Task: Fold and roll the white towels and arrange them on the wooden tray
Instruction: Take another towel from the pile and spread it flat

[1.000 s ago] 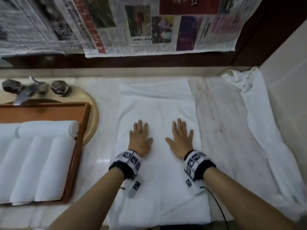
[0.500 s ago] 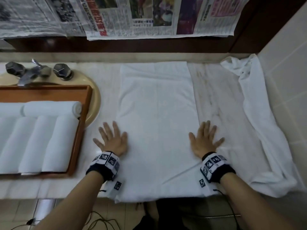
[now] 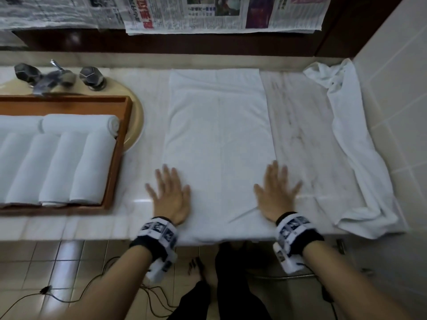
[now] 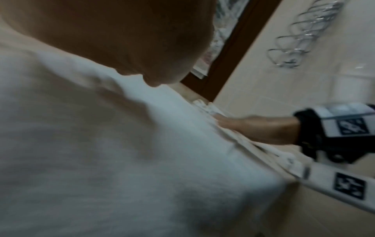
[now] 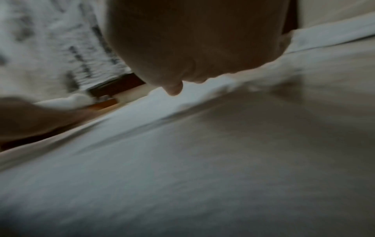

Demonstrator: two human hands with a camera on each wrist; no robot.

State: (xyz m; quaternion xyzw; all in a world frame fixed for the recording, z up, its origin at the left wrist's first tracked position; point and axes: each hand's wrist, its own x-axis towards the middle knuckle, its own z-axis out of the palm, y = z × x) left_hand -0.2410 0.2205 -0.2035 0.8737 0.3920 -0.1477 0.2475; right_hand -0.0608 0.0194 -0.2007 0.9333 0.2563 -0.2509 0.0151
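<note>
My left hand (image 3: 170, 197) and right hand (image 3: 276, 195) lie flat with fingers spread, gripping nothing, one on each side edge of the towel (image 3: 219, 146) near its front end. A second ago they were together at its middle; they have slid apart and back toward me, so I take the cloth to be smoothed and ready for rolling from the near edge, which overhangs the counter (image 3: 147, 116). One slanted crease still shows beside my right palm. The tray (image 3: 120, 144) to my left, resting over the basin, already holds rolls (image 3: 92, 167) packed side by side, with little room left at its right wall. A loose towel (image 3: 353, 139) waits crumpled along the right-hand wall. Nothing blocks the way to the tray.
</note>
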